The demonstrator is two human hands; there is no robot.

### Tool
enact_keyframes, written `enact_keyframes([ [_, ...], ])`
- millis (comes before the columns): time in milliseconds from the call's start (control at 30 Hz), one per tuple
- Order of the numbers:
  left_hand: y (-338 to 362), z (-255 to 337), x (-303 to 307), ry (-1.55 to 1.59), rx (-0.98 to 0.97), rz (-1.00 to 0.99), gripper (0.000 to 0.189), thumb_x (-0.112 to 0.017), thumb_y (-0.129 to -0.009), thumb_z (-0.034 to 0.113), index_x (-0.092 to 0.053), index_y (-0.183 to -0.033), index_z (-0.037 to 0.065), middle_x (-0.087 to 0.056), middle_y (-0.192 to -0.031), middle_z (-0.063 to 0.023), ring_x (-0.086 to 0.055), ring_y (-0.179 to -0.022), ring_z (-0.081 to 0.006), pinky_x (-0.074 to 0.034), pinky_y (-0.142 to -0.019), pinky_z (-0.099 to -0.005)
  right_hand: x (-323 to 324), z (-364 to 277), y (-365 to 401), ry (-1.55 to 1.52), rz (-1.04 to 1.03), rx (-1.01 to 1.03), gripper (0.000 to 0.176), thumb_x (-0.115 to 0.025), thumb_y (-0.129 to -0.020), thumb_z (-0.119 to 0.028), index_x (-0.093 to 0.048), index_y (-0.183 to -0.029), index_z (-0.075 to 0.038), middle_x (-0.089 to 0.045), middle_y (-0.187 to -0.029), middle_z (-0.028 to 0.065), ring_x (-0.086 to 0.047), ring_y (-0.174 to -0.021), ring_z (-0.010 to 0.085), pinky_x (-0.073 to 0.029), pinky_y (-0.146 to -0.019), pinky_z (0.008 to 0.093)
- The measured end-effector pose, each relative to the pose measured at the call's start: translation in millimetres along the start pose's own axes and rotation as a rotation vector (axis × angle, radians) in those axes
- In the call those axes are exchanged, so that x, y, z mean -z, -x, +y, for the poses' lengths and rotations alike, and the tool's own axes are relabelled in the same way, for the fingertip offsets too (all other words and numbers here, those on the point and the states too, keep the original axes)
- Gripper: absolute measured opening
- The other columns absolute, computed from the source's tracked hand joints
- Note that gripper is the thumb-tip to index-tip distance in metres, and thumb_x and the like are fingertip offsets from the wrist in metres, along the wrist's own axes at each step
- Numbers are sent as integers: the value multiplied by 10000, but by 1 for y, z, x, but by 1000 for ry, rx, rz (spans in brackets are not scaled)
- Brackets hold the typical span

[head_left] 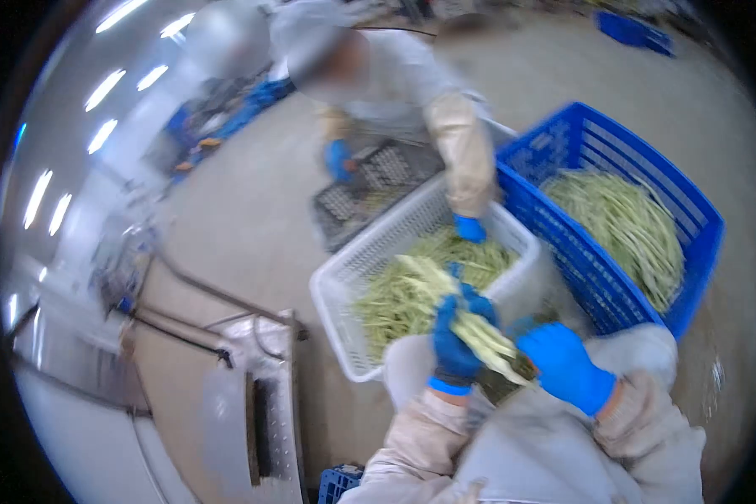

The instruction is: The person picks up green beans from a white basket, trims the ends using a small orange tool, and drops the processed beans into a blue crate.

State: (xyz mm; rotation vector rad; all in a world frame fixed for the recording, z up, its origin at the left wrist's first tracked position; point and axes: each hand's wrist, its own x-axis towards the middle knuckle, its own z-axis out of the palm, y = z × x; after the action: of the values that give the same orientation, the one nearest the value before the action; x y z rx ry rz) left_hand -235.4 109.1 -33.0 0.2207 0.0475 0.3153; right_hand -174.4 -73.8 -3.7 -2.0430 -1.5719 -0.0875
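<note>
Running through the gripping left hand (454,343), stalks (489,342) reach right hand (567,368) — hold unclear.

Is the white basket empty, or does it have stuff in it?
Not empty: pale green stalks lie inside the white basket. How deep, I cannot tell.

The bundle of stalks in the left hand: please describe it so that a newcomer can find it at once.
Find the central white plastic crate. At its near side, the wearer's gloved left hand holds the pale green bundle. Unlike the loose stalks in the crate, it is clasped together.
</note>
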Motion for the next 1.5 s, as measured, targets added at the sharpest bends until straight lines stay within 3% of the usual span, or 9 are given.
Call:
enact_keyframes([
  [267, 7, -16, -1, -588, 239, 126, 447, -598, -881, 209, -431, -1267, 56, -598, -944, -71, -605, -813, -193, -523, -729, -346, 20, 19, -15, 131, -394, 331, 201, -562, -660, -63, -582, -860, -67, -502, -717, 100, -512, -702, 290, -389, -639, 412],
  [367, 4, -18, 1, -639, 236, 39, 481, -582, -893, 189, -385, -1318, 74, -596, -936, -67, -602, -817, -184, -524, -722, -340, 26, 21, -21, 161, 78, 106, 229, -553, -650, -31, -590, -873, -69, -505, -719, 107, -518, -719, 300, -393, -640, 412],
  [767, 7, -8, -11, -833, 327, 62, 603, -601, -856, 150, -318, -1384, 81, -595, -938, -105, -627, -802, -225, -546, -670, -336, 59, 65, -22, 142, 515, -151, 157, -560, -769, -15, -596, -920, -34, -578, -829, 143, -555, -750, 319, -446, -671, 387],
  [900, 13, 3, -3, -752, 346, 37, 655, -613, -841, 166, -287, -1403, 89, -591, -932, -95, -610, -764, -197, -529, -632, -305, 98, 104, 10, -172, 1004, -511, 210, -522, -809, 5, -606, -1001, -5, -621, -912, 55, -572, -845, 141, -452, -711, 275],
  [1000, 15, 9, -1, -679, 324, 18, 716, -619, -818, 170, -244, -1422, 85, -588, -879, -90, -594, -692, -184, -509, -576, -279, 110, 118, 37, -147, 931, -850, 304, -486, -759, 54, -602, -1032, -14, -616, -924, 95, -590, -863, 206, -462, -740, 308],
  [1067, 16, 8, -6, -563, 316, -93, 758, -626, -787, 170, -230, -1428, 83, -587, -825, -94, -572, -604, -179, -492, -519, -270, 76, 129, 59, 81, 211, -569, 325, -522, -757, 31, -599, -1067, -29, -602, -922, 134, -586, -889, 288, -469, -762, 352],
  [1133, 17, 2, -11, -582, 311, -51, 807, -629, -761, 173, -199, -1438, 83, -578, -778, -95, -523, -509, -164, -453, -461, -261, 49, 104, 49, 59, 98, -291, 329, -570, -786, -24, -587, -1113, -50, -585, -927, 167, -561, -917, 354, -466, -782, 389],
  [1267, 22, -6, -15, -368, 404, -121, 823, -604, -781, 166, -128, -1448, 82, -510, -697, -57, -459, -452, -113, -394, -428, -234, 35, 39, 0, -747, 155, -348, 308, -551, -860, -69, -556, -1166, -42, -600, -1020, 166, -589, -937, 295, -469, -822, 360],
  [1500, 27, -9, 5, 90, 511, -296, 555, -512, -853, 208, -322, -1358, 79, -479, -689, -1, -443, -387, -43, -382, -386, -196, 20, 15, -35, -779, 12, -216, 304, -528, -880, -67, -533, -1182, -26, -597, -1038, 167, -599, -923, 300, -479, -796, 364],
])
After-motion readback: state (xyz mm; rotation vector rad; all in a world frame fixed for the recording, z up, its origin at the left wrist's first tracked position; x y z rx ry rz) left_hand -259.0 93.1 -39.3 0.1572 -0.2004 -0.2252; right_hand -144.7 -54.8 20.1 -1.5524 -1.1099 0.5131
